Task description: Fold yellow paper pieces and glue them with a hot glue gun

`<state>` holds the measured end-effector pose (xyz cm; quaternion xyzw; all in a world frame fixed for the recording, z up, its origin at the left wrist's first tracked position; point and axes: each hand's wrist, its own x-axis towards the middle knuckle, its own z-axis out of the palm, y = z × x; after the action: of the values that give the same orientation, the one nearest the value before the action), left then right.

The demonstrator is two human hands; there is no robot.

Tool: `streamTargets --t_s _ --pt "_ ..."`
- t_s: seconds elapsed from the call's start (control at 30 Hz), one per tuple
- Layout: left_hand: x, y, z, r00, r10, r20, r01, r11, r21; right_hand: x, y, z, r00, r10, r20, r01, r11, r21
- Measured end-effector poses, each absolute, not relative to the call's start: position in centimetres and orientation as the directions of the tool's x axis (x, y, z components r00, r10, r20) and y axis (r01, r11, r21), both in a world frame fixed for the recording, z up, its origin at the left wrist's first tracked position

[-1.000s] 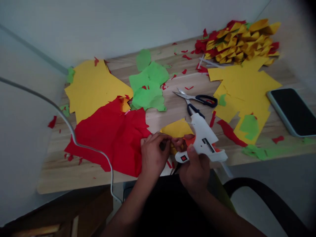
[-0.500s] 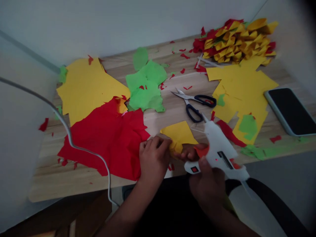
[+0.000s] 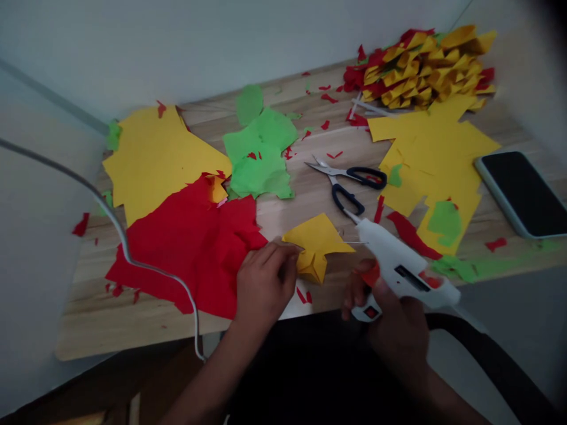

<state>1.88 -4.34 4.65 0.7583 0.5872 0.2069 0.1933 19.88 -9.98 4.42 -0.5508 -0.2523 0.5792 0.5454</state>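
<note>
My left hand (image 3: pixel 266 280) is closed, its thumb and forefinger pinching the left edge of a small folded yellow paper piece (image 3: pixel 316 239). This piece has a pointed fold at its lower end. In my right hand (image 3: pixel 398 327) is a white hot glue gun (image 3: pixel 387 251) with an orange trigger, gripped by its handle. The gun's nozzle points up and left, close to the handles of the scissors (image 3: pixel 348 177). A thin pale strand runs from near the yellow piece toward the gun. Red paper (image 3: pixel 186 254) lies beside and partly under my left hand.
Yellow paper sheets (image 3: pixel 155 153) and green paper (image 3: pixel 261 165) lie at the back left. A heap of folded yellow paper pieces (image 3: pixel 429 71) stands at the back right. A phone (image 3: pixel 522 192) rests on the right. A grey cable (image 3: pixel 163 271) crosses the left side.
My right hand has drawn away rightward with the glue gun, its fingers off the yellow piece. My left hand has shifted slightly left, and more of the folded piece shows.
</note>
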Motion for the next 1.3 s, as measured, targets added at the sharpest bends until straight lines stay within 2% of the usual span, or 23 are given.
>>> streamTargets --t_s 0.07,0.2,0.4,0.57,0.7,0.9,1.13,1.3 --pt "1.8 -4.6 4.3 0.176 0.976 0.13 0.805 -0.219 0.552 21.0 -10.0 4.5 0.127 0.906 -0.404 -0.227 -0.37 -0.901" --pt "2.2 -4.8 3.7 0.168 0.985 0.033 0.817 -0.158 0.555 22.7 -10.1 5.0 0.032 0.872 -0.489 0.019 -0.49 -0.872" --pt "2.6 -4.6 3.3 0.104 0.994 0.019 0.808 -0.095 0.582 23.1 -9.3 6.1 -0.029 0.899 -0.437 0.337 -0.403 -0.851" --pt "2.5 -4.6 3.0 0.082 0.997 0.014 0.77 -0.072 0.634 22.8 -8.6 6.4 -0.046 0.938 -0.345 0.403 -0.298 -0.865" --pt "2.4 -4.7 2.7 0.064 0.998 0.004 0.737 -0.05 0.674 22.5 -8.3 6.7 -0.033 0.942 -0.334 0.462 -0.282 -0.841" --pt "2.3 -4.9 2.4 0.066 0.998 0.017 0.73 -0.06 0.681 22.3 -7.8 7.5 -0.062 0.918 -0.393 0.607 -0.278 -0.745" --pt "2.4 -4.9 2.7 0.105 0.993 0.047 0.745 -0.11 0.658 22.3 -7.3 7.5 -0.055 0.922 -0.382 0.709 -0.234 -0.666" --pt "2.3 -4.8 3.0 0.118 0.992 0.039 0.744 -0.114 0.659 22.2 -7.3 7.6 -0.023 0.922 -0.386 0.798 -0.216 -0.562"
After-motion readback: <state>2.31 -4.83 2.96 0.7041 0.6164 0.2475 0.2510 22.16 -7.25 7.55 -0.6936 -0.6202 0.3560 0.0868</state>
